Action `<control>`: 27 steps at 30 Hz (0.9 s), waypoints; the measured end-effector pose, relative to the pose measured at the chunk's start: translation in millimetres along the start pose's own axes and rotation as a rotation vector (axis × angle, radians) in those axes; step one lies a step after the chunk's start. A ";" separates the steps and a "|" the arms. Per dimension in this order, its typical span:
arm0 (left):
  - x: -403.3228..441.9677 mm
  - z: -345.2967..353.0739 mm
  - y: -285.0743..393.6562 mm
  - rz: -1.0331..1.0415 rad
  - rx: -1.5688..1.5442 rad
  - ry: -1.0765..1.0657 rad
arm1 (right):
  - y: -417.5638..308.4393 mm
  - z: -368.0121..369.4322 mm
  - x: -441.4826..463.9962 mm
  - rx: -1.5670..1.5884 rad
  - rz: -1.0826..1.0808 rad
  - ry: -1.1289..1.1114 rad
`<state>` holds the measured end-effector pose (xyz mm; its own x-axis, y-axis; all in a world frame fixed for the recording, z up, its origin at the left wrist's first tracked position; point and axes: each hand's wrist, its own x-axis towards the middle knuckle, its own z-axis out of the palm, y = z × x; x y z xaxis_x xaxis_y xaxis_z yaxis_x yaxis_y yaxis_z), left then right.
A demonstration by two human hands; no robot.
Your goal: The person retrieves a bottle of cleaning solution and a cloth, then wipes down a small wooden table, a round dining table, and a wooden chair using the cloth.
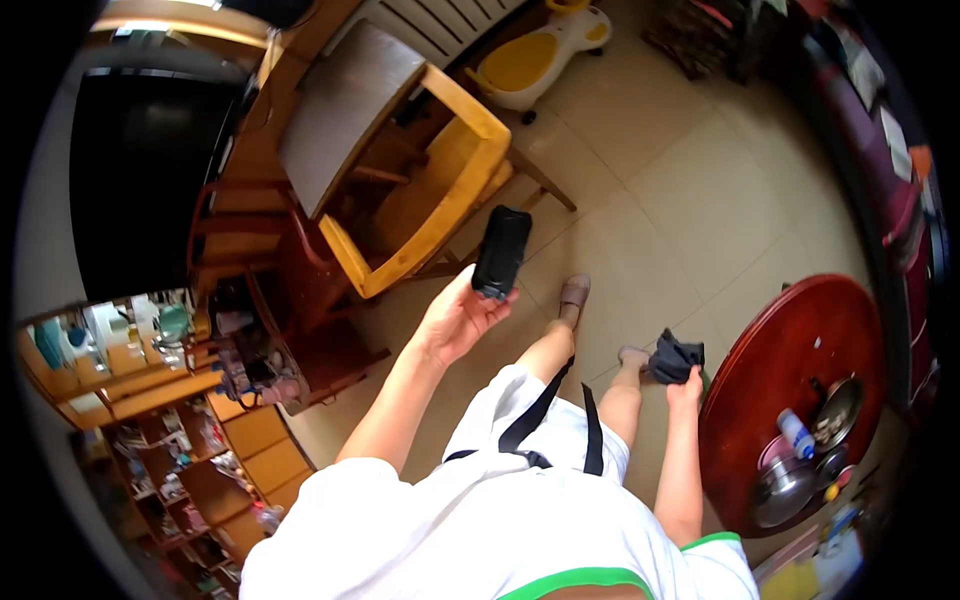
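My left hand is raised in front of me, with its fingers closed around the lower end of a black phone-like device. The device is held upright; its exact kind does not show clearly. Lower on the right, my right hand grips a crumpled black cloth. That hand is beside the edge of a round red-brown table. A black strap with a buckle runs around my waist over white clothing, its ends hanging down over my legs.
A yellow wooden chair stands by a grey-topped table ahead left. Dishes, a spray can and a pot lid sit on the round table. Farther off are a ride-on toy and a dark sofa. Shelves line the left.
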<state>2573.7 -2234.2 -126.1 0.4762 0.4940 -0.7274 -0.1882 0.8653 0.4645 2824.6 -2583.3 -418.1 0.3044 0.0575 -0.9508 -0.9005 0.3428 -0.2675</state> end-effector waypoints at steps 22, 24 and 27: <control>146.2 -252.4 262.4 0.375 -0.755 0.269 | -42.6 101.3 -144.6 -0.123 -0.161 -0.043; 165.0 -255.9 280.9 0.372 -0.784 0.367 | -41.9 93.4 -149.4 -0.131 -0.168 -0.083; 173.0 -262.4 300.0 0.411 -0.796 0.347 | -33.7 81.1 -155.1 -0.067 -0.162 -0.104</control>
<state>2374.2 -1867.0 -245.2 -0.0138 0.6583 -0.7526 -0.8728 0.3593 0.3303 2832.9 -2527.7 -249.0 0.4744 0.1046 -0.8741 -0.8547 0.2925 -0.4289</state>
